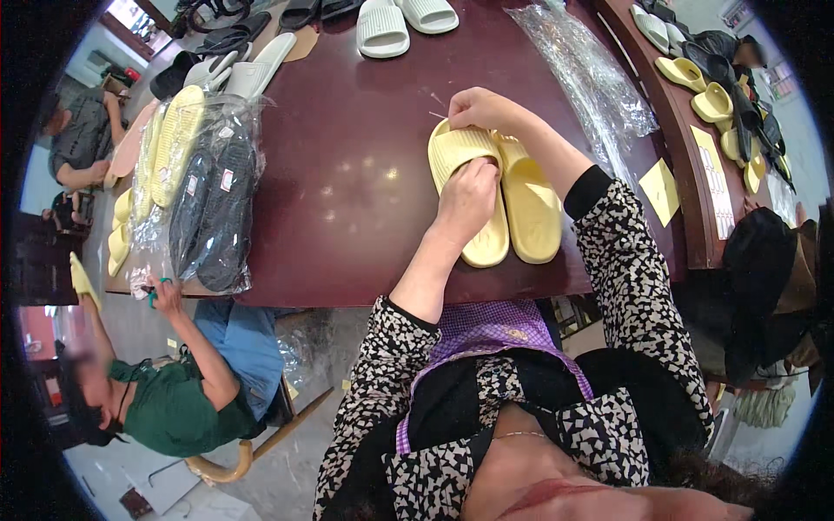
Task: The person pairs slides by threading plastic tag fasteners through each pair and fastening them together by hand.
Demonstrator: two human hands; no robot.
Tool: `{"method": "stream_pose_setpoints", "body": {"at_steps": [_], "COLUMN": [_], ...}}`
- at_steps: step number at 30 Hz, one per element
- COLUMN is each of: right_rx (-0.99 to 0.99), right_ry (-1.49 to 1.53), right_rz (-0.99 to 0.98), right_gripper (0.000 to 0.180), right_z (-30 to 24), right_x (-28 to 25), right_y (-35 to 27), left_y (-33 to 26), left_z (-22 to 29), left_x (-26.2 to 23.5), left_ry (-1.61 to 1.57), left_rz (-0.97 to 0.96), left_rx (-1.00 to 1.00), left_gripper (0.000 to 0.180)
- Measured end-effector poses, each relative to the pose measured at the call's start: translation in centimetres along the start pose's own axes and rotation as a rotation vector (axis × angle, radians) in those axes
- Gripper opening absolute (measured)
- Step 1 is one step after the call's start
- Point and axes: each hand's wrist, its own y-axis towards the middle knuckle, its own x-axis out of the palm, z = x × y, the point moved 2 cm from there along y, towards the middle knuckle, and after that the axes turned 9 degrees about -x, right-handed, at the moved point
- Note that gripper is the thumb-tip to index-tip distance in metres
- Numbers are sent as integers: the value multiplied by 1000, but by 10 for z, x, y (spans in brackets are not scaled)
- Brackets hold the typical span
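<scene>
Two pale yellow slide slippers [530, 208] lie side by side on the dark red table [347, 174] in front of me. My left hand [466, 201] presses down on the strap of the left slipper [458, 152]. My right hand [480, 109] sits at the toe end of the pair, fingers pinched on a thin clear plastic tag pin [437, 114] that sticks out to the left. Both my sleeves are black and white patterned.
Clear plastic bags [591, 74] lie at the back right. Bagged yellow and dark slippers [195, 187] are stacked on the left table edge, where a seated person in green [178, 399] holds a bag corner. White slippers [382, 30] lie at the far edge; more slippers cover a side table [721, 104].
</scene>
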Motion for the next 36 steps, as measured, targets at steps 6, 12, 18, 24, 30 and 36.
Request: {"method": "stream_pose_setpoints", "body": {"at_steps": [6,12,18,24,30,36], "right_rx": [-133,-300,-291,-339,-350,-398], "right_ry": [12,-23,44,-51,-14,185], "right_rz": [267,362,275,291,270,491], "right_gripper": [11,6,6,5,9,5], "right_z": [-8,-20,-28,-26,-23,-17], "right_x": [-4,2,13,19,18,20], "right_y": [-27,-70,-84,-92,-91,-93], "left_y": [-1,24,51,51,52,50], "left_z": [13,-7,-25,-29,-36,-39], "left_x": [-12,-48,-42,-27,-27,-24], "left_ry": [-130,-319,-753,-1111,-1195,-1339], "left_rz": [145,305,11,-85,-128,-199], "left_rx": [10,-266,-642,-623,-636,-741], "left_gripper": [10,15,14,9,5,6]}}
